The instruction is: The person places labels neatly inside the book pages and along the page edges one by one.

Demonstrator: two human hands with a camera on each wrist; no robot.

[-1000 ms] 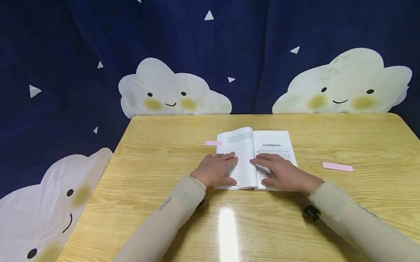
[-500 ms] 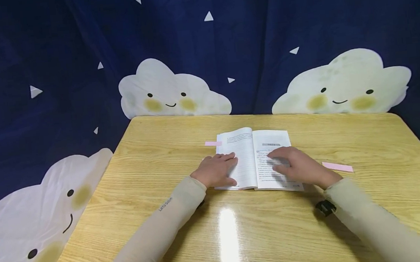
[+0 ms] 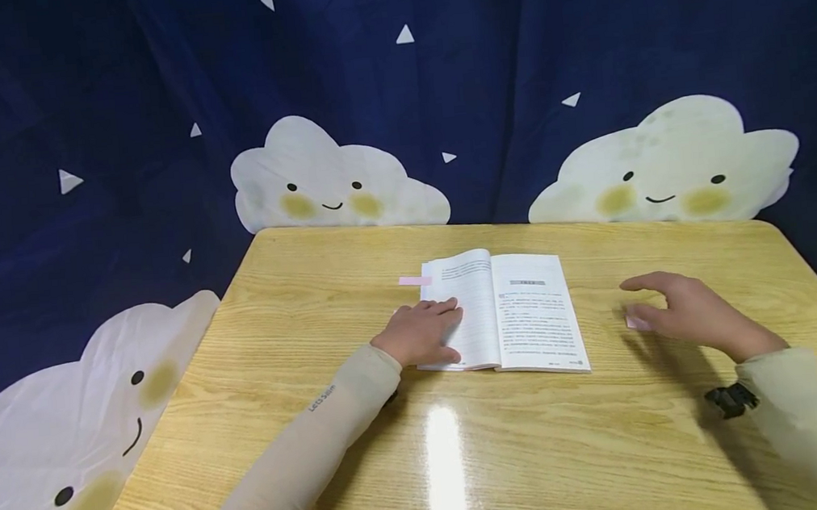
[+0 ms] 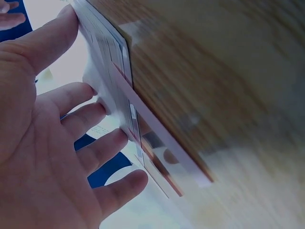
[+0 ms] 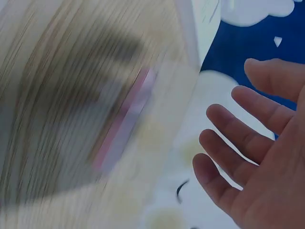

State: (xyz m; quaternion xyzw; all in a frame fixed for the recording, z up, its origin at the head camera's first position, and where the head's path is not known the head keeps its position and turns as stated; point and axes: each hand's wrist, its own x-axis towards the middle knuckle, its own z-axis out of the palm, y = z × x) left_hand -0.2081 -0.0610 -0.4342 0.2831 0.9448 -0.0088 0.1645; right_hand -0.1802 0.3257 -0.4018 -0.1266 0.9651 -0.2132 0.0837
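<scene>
Loose strip (image 5: 125, 120) is overhung by right grip (image 3: 687, 313) — wide, unladen, nearer — its long axis set crosswise to that grip; left grip (image 3: 418, 333) is laid on book (image 3: 536, 317).

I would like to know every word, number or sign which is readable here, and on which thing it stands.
"Lets Slim" (small, slightly unclear): left sleeve.
Right page of the book: heading and lines, too small to read.
Left page: printed lines, too small to read.
</scene>
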